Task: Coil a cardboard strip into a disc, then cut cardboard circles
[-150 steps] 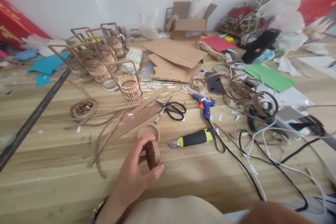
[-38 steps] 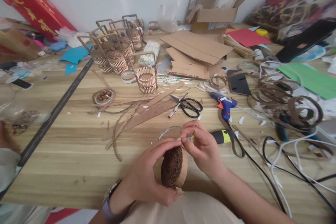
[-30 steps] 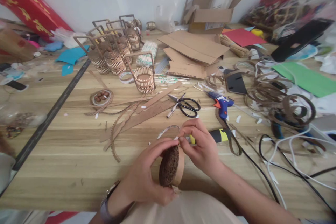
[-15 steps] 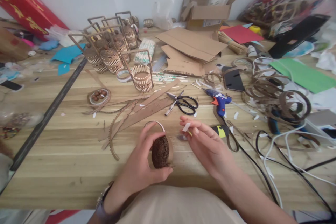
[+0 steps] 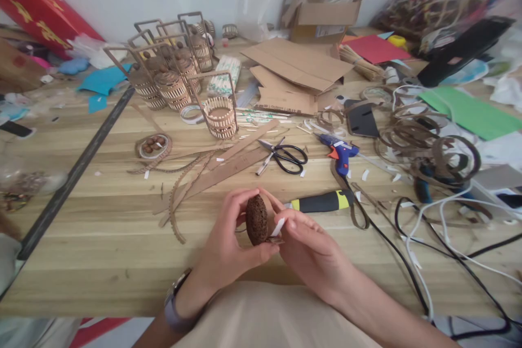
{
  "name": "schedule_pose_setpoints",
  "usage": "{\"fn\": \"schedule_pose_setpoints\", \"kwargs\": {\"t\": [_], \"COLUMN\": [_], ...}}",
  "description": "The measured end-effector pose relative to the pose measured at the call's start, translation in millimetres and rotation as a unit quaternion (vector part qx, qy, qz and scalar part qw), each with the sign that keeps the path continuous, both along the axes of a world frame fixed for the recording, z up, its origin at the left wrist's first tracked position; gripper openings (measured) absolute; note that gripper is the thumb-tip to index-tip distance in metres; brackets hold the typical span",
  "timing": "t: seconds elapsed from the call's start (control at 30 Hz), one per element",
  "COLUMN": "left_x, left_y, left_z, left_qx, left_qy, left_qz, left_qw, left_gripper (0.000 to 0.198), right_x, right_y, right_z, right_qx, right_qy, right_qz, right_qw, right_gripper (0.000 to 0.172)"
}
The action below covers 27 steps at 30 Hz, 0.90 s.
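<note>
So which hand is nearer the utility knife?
Right. The right hand, pinching a white strip, lies beside the utility knife; the left hand farther left, gripping the brown disc.

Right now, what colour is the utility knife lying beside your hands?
The utility knife is black with yellow bands, head view.

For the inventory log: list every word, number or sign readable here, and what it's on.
Nothing reads clearly.
Red board, gold characters: too blurred.
Flat brown cardboard sheet, printed line: too small.
Open cardboard box, white label: too small.
White packet, green print: unreadable.
Dark brown round cardboard disc in left hand: no text.
White paper strip in right hand: no print visible.
</note>
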State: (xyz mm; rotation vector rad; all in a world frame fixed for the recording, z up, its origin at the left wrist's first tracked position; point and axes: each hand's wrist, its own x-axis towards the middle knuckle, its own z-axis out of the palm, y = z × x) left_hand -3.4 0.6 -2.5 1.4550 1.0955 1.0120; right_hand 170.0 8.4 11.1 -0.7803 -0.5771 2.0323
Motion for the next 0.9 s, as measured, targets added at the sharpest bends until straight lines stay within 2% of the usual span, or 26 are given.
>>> {"fn": "schedule_pose_setpoints", "kwargs": {"t": [0.3,0.57,0.9], "left_x": [2.1,3.9,4.9], "left_y": [1.0,-0.1,0.5], "left_z": [1.2,4.4,4.9], "left_qx": [-0.008,-0.021,-0.029], "left_qy": [-0.004,0.002,-0.006], "left_qz": [0.001,0.009,0.005], "left_qw": [1.000,1.000,1.000], "left_gripper": [0.067,0.064,0.066], "right_x": [-3.7,-4.0,-4.7], "right_y": [0.6,-0.9,-1.1], "right_z": [1.4,-4.5,0.5], "right_qx": [-0.009,-0.006,-0.013], "right_qy": [0.015,-0.015,-0.055], "right_qz": [-0.006,-0.020,-0.038], "right_qw": [1.000,1.000,0.998], "right_gripper": [0.020,0.019,0.021]}}
